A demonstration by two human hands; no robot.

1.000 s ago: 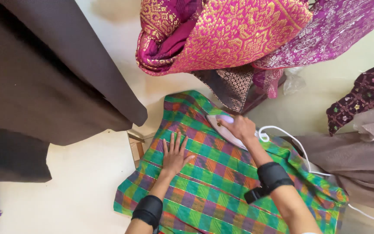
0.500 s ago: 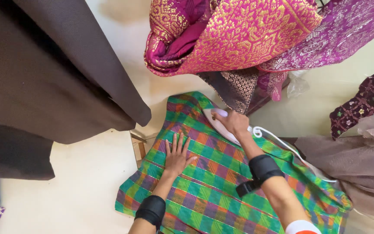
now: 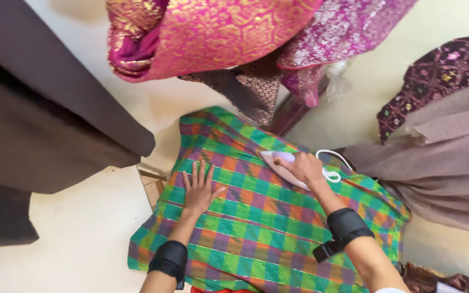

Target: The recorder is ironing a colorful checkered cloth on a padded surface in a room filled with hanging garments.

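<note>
the left hand (image 3: 197, 189) lies flat on the green, purple and orange checked cloth (image 3: 261, 228), fingers spread, palm down near the cloth's left edge. the right hand (image 3: 301, 167) has its fingers curled shut around the handle of a white iron (image 3: 278, 164), which rests on the cloth near its far edge; a white cord (image 3: 336, 158) loops just behind it. both forearms wear black bands. pink and gold brocade fabric (image 3: 207, 32) hangs beyond the far edge; brown and maroon fabrics (image 3: 441, 146) lie to the right.
</note>
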